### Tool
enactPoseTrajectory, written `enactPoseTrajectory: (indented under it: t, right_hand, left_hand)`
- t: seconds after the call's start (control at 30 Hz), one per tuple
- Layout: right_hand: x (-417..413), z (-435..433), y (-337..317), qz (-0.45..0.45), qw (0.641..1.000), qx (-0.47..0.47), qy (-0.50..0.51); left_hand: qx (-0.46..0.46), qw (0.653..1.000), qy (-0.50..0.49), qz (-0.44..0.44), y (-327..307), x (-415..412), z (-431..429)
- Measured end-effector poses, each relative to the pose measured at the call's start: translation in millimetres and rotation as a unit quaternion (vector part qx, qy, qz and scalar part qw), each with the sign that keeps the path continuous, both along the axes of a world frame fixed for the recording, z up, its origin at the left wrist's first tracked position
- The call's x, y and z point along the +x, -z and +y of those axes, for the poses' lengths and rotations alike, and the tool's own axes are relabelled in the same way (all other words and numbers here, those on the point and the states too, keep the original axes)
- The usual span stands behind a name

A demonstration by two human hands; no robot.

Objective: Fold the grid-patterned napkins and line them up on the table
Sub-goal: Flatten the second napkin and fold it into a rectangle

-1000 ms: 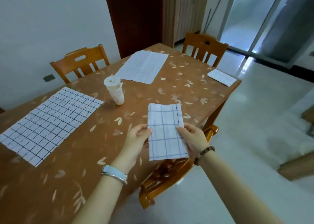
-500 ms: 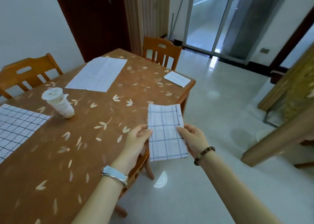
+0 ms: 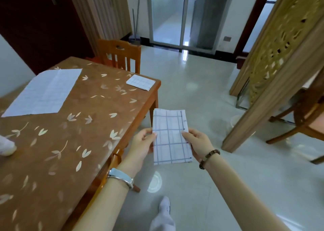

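I hold a folded white napkin with a blue grid (image 3: 171, 136) upright in the air, off the table's right edge and above the floor. My left hand (image 3: 142, 145) pinches its left edge and my right hand (image 3: 197, 143) pinches its right edge. A second folded grid napkin (image 3: 140, 82) lies flat at the far right corner of the brown leaf-patterned table (image 3: 75, 134). An unfolded pale napkin (image 3: 43, 93) is spread out at the table's far left.
A wooden chair (image 3: 121, 55) stands at the table's far end. Another chair's back (image 3: 116, 158) pokes out below the table's near edge. A carved wooden screen (image 3: 280, 64) and a chair (image 3: 305, 118) stand at the right. A white cup (image 3: 6, 145) sits at the left edge.
My view has swung to the right along the table. The large dark-grid napkin and most of the cup have left the view. Both hands keep the same hold on the folded napkin.
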State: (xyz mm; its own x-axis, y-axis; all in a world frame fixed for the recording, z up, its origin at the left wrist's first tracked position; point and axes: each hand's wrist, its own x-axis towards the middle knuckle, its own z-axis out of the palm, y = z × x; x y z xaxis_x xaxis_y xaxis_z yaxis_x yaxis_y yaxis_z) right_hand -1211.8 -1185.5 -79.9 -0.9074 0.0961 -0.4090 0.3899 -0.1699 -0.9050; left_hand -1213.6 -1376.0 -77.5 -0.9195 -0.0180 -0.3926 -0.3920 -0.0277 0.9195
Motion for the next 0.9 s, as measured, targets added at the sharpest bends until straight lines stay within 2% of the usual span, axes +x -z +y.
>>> enactPoseTrajectory:
  t: [0.4, 0.7, 0.9]
  right_hand:
    - [-98.3, 48.5, 12.7, -0.026, 0.999, -0.003, 0.031]
    - [-193.4, 37.8, 12.0, -0.032, 0.999, -0.001, -0.006]
    - [-235.2, 17.5, 20.1, -0.046, 0.998, 0.000, -0.033]
  left_hand:
    - [0.027, 0.998, -0.021, -0.043, 16.8, -98.6, 55.0]
    - [0.047, 0.996, -0.062, -0.045, 17.8, -177.4, 42.4]
    - [0.043, 0.991, -0.125, -0.028, 20.2, -203.4, 29.6]
